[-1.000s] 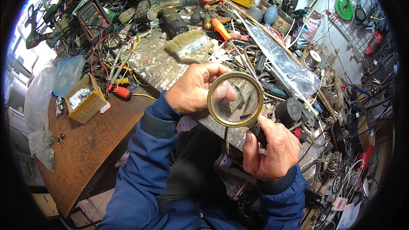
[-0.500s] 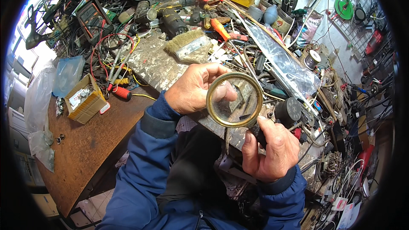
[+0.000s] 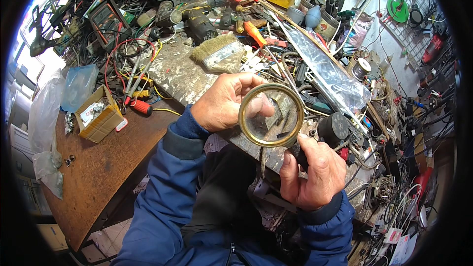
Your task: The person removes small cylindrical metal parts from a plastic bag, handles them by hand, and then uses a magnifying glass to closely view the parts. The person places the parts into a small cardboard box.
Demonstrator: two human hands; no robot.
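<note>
My right hand (image 3: 315, 172) is closed round the dark handle of a magnifying glass (image 3: 271, 115) with a round brass-coloured rim. The lens is held up in front of my left hand (image 3: 221, 102), whose fingers are bent together. Part of those fingers shows through the glass, beside a small dark angular piece (image 3: 283, 111). What the left fingers grip is partly hidden by the rim and blurred by the lens, so I cannot make out its kind. Both hands are above the near edge of the cluttered bench.
Beyond my hands lie a wide brush (image 3: 217, 55), an orange-handled screwdriver (image 3: 254, 33) and a plastic bag (image 3: 320, 69). A multimeter (image 3: 107, 21) with leads stands far left. A small cardboard box (image 3: 101, 123) sits on the brown table (image 3: 118, 160). Right of the lens is a black round part (image 3: 333, 129).
</note>
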